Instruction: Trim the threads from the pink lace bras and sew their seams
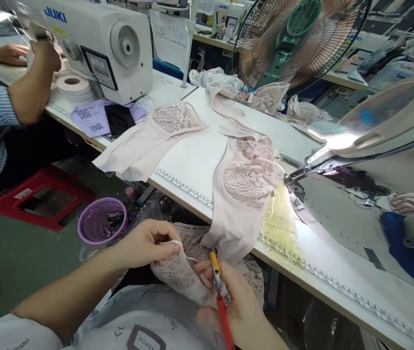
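Observation:
My left hand (161,245) pinches the edge of a pale pink lace garment (178,273) above my lap. Lower and to the right, my right hand (231,291) has its fingers at the same garment and also holds a small snipping tool (222,311) with red and yellow handles. The tool lies across the palm. Another pale pink lace bra piece (247,187) rests on the table and hangs over its front edge, just beyond my right hand. A similar piece (174,121) lies farther left on the table.
A sewing machine (385,160) stands at the right, another (130,58) at the upper left beside a person's arm (34,82). Behind are a fan (298,43) and piled garments (217,80). A purple basket (103,221) and red stool (52,194) stand on the floor left.

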### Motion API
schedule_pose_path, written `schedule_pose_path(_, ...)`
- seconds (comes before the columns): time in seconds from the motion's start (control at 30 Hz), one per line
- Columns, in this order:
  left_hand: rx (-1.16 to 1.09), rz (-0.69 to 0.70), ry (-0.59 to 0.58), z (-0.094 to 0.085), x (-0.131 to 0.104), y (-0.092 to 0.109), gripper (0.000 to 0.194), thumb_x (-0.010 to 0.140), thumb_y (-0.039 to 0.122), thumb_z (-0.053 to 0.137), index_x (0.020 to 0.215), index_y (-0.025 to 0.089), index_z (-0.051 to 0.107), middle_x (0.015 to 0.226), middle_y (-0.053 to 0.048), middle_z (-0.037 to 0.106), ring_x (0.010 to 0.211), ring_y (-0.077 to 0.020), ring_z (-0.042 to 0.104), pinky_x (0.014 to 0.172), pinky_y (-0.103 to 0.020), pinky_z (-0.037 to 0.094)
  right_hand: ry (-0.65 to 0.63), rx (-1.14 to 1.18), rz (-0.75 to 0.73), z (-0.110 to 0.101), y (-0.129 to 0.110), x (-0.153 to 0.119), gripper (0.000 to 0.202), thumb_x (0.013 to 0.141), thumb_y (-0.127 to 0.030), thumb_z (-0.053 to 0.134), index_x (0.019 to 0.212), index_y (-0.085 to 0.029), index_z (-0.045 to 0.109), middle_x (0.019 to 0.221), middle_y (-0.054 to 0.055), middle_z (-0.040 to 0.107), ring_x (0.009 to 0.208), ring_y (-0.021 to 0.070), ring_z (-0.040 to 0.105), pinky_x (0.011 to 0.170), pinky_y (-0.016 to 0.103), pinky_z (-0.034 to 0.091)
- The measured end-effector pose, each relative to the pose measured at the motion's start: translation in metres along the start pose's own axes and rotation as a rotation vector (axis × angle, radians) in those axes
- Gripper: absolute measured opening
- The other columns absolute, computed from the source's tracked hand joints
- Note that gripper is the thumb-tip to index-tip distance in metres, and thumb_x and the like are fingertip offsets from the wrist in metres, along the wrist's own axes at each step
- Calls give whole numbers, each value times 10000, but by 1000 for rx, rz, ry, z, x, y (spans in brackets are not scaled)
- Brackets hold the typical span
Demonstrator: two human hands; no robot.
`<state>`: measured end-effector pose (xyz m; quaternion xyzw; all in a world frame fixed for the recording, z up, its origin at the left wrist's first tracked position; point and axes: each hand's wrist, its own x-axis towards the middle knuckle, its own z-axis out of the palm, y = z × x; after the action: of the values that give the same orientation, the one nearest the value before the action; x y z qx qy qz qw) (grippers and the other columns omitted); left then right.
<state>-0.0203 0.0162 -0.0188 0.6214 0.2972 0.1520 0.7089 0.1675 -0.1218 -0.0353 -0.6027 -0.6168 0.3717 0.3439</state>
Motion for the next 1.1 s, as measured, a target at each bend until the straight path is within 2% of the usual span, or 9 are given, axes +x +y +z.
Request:
schedule_pose_path(0.07, -10, 13, 42, -8, -4, -2, 172, 748, 284, 654, 706, 120, 623, 666, -14, 557, 563, -98, 489, 526, -219, 397, 5, -75, -23, 10, 4, 1, 313, 736, -351, 678, 971, -190, 548, 946, 85, 622, 860, 239, 601, 705, 310, 492)
schedule_pose_path(0.17, 2, 76, 117, -21, -11, -5, 177, 753, 288, 660, 704, 119, 639, 652, -26, 566, 577, -110, 499, 531, -227, 409, 19, -247, -40, 20, 21, -2, 116, 710, -109, 545, 780, -198, 517, 753, 48, 602, 714, 214, 591, 594, 293, 474)
schedule_pose_path(0.23, -5, 111, 158, -27, -17, -7, 179, 756, 293, 663, 706, 121, 651, 662, -40, 583, 594, -123, 516, 533, -234, 420, 10, -260, -15, 22, 29, -3, 150, 690, -76, 515, 775, -200, 512, 731, 38, 597, 668, 200, 584, 562, 284, 472)
schedule_pose_path(0.33, -1, 174, 192, -34, -24, -5, 153, 765, 277, 665, 718, 131, 670, 707, -56, 612, 591, -124, 531, 513, -227, 425, 84, -149, -24, 24, 27, 5, 305, 730, -106, 540, 1021, -196, 542, 959, 86, 631, 859, 224, 616, 675, 309, 518)
schedule_pose_path(0.43, 78, 282, 196, -37, -30, 2, 81, 779, 220, 655, 747, 155, 693, 729, -55, 629, 629, -137, 565, 548, -232, 456, 193, -104, -188, 33, 17, 27, 526, 693, -98, 558, 1205, -189, 479, 1121, 113, 609, 1026, 251, 586, 810, 358, 509)
schedule_pose_path(0.6, 123, 431, 212, -45, -39, 12, 88, 801, 143, 628, 802, 193, 701, 721, -32, 621, 665, -135, 574, 594, -233, 473, 289, -187, -426, 56, 15, 48, 287, 660, -72, 504, 928, -163, 550, 818, 98, 640, 745, 243, 607, 628, 356, 500)
schedule_pose_path(0.73, 42, 434, 355, -54, -48, 14, 42, 781, 163, 665, 780, 181, 703, 774, -30, 631, 681, -121, 580, 558, -193, 467, 291, -158, -387, 55, 20, 30, 125, 746, -109, 530, 843, -186, 513, 739, 64, 609, 641, 203, 572, 554, 316, 471)
schedule_pose_path(0.87, -96, 319, 469, -60, -52, 14, 95, 738, 250, 721, 720, 167, 680, 780, -49, 695, 565, -123, 601, 459, -188, 474, 244, -31, -279, 32, 21, 4, 102, 801, -155, 576, 836, -216, 502, 758, 23, 607, 667, 175, 592, 581, 288, 491)
schedule_pose_path(1.1, -181, 169, 489, -64, -45, 11, 147, 678, 272, 767, 684, 156, 676, 712, -51, 711, 517, -157, 628, 414, -219, 505, 314, 221, 41, 5, 40, -41, 75, 813, -235, 616, 800, -222, 544, 743, 30, 612, 672, 178, 610, 568, 269, 511)
